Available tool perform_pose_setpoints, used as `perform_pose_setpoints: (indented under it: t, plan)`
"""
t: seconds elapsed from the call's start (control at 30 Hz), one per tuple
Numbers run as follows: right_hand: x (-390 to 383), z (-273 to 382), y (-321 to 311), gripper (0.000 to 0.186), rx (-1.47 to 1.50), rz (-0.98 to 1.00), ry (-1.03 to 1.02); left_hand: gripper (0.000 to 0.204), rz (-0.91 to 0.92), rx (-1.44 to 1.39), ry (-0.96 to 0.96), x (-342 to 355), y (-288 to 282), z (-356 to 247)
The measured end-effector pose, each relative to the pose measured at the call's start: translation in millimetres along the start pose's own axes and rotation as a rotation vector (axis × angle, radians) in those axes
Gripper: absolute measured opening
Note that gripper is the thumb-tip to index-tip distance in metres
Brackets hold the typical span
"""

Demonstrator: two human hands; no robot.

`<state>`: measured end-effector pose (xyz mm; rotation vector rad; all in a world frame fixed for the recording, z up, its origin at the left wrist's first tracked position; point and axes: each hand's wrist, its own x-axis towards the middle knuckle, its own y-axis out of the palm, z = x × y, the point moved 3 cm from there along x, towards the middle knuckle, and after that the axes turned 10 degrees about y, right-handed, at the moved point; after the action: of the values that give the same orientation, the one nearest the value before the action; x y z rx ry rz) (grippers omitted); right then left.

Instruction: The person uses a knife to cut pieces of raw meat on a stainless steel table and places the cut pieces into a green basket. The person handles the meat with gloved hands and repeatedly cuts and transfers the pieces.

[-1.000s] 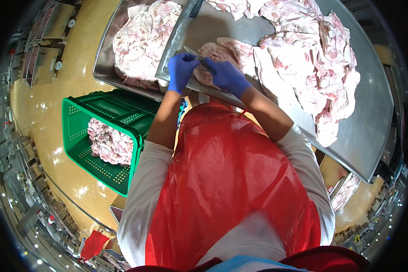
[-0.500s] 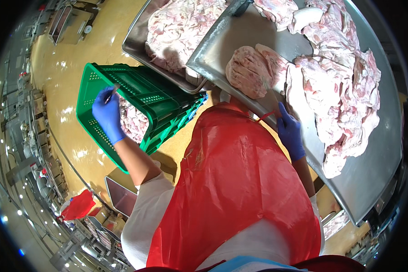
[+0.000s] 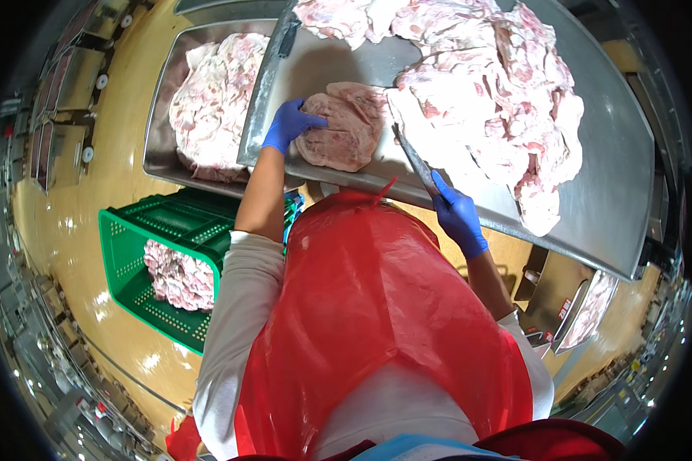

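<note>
A flat, rounded piece of raw meat [image 3: 338, 134] lies near the close edge of the steel table [image 3: 603, 223]. My left hand [image 3: 288, 126], in a blue glove, grips its left edge with the thumb stretched over the top; some fingers are hidden. In my gloved right hand [image 3: 459, 215] is a knife [image 3: 415, 159], its blade slanting up and left over the table between the rounded piece and the large heap of raw meat [image 3: 500, 115]. The fingers are closed round the handle.
A steel tub [image 3: 152, 146] filled with meat stands left of the table. Below it is a green perforated crate [image 3: 115, 284] holding small meat scraps [image 3: 178, 276]. A dark object [image 3: 288, 38] lies on the table's left rim. More meat [image 3: 592, 307] sits in a container at the lower right.
My left hand has moved from above the green crate to the rounded piece of meat; the small bit it held is gone from it. The knife in my right hand now shows clearly over the table.
</note>
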<state>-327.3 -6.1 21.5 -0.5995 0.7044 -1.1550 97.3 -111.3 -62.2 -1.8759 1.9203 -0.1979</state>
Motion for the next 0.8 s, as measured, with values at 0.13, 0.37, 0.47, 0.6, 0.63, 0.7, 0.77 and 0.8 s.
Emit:
perform_pose_setpoints:
  t: [0.13, 0.37, 0.47, 0.6, 0.63, 0.7, 0.77, 0.8]
  plan:
    - [-26, -23, 8, 0.054, 0.006, -0.055, 0.23, 0.056, -0.048, 0.125, 0.09, -1, 11, -30]
    - [-42, -14, 12, 0.051, 0.166, -0.088, 0.363, 0.048, -0.308, 0.56, 0.304, -60, -80, -127]
    - [-36, -12, 15, 0.052, 0.162, -0.085, 0.351, 0.044, -0.408, 0.455, 0.233, -79, -184, -127]
    - [-24, -2, 19, 0.051, 0.152, -0.065, 0.377, 0.037, -0.72, 0.392, 0.156, -85, -300, -43]
    - [-24, -3, 24, 0.051, 0.164, -0.074, 0.377, 0.036, -0.851, 0.46, 0.158, -81, -317, -22]
    - [-24, 0, 30, 0.051, 0.226, -0.078, 0.368, 0.035, -0.844, 0.431, 0.106, -53, -293, -27]
    - [-20, 10, 28, 0.051, 0.247, -0.042, 0.368, 0.032, -0.786, 0.293, 0.292, -6, -264, 35]
    - [-22, 9, 30, 0.051, 0.27, -0.041, 0.373, 0.034, -0.671, 0.146, 0.228, 23, -223, 28]
